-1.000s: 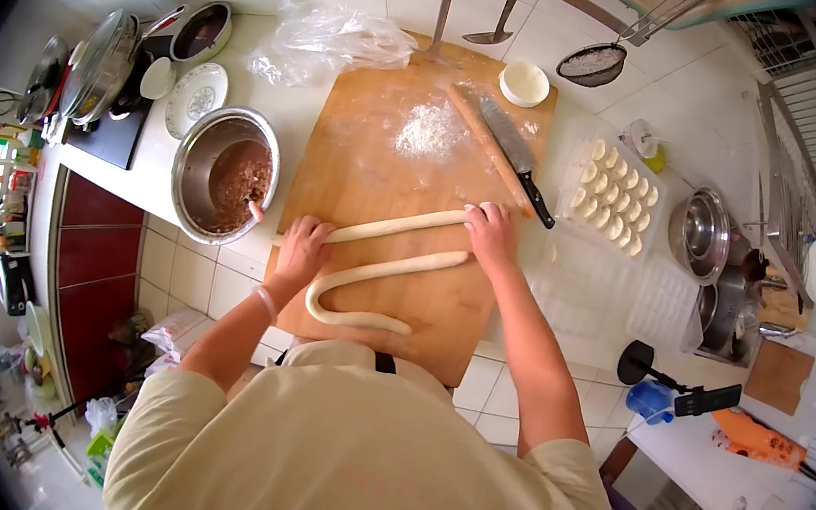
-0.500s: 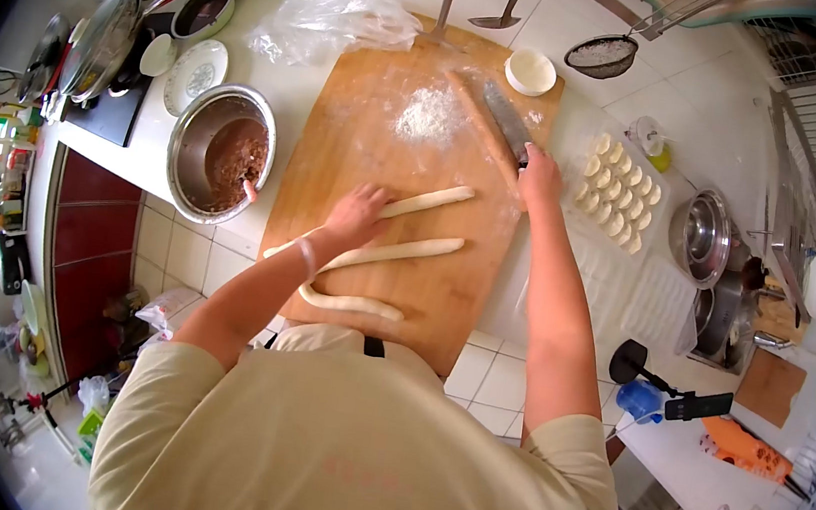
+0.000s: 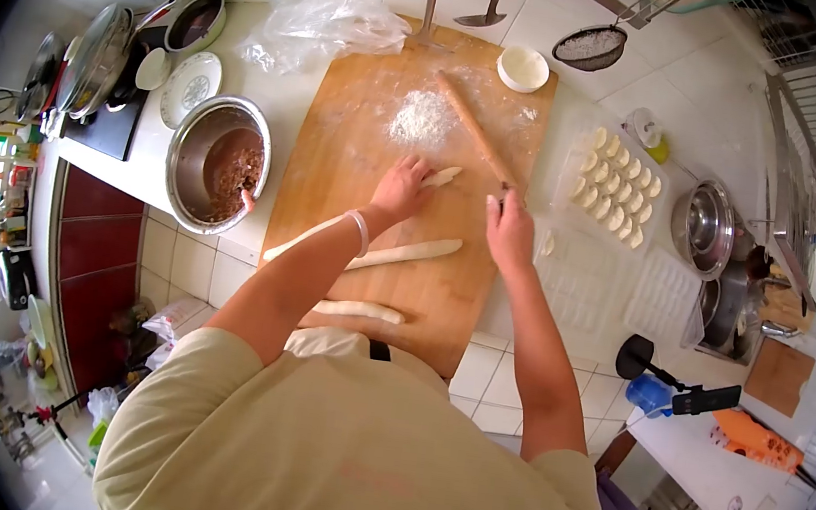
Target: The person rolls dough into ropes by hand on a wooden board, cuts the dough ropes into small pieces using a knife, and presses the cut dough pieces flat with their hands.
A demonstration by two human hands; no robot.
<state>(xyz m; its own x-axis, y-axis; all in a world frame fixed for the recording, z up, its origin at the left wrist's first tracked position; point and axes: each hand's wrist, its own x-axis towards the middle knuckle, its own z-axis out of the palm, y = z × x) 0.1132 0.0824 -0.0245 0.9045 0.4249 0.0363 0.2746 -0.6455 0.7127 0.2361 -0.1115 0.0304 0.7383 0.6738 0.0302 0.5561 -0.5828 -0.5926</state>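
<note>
My left hand [image 3: 404, 186] is closed over the upper dough rope [image 3: 443, 175], whose right end pokes out past my fingers on the wooden board [image 3: 454, 296]. Below it lie a second dough rope [image 3: 418, 253] and a curved dough rope [image 3: 361, 310], both partly covered by my left forearm. In my right hand [image 3: 512, 229] is a kitchen knife [image 3: 505, 189]; its dark handle end shows, but the blade is hard to make out from this angle. Just beyond that hand, a wooden rolling pin [image 3: 473, 123] lies slanted on the board.
A flour heap [image 3: 421, 119] and a white bowl [image 3: 523, 69] sit on the board's far half. Left is a steel bowl of brown filling [image 3: 228, 174]. Right is a plastic tray [image 3: 577, 189] with several dumplings. A plastic bag [image 3: 328, 29] lies at the back.
My left hand has moved right and away from me along the upper dough rope, near its end. My right hand brought the knife nearer and left, off the spot beside the rolling pin.
</note>
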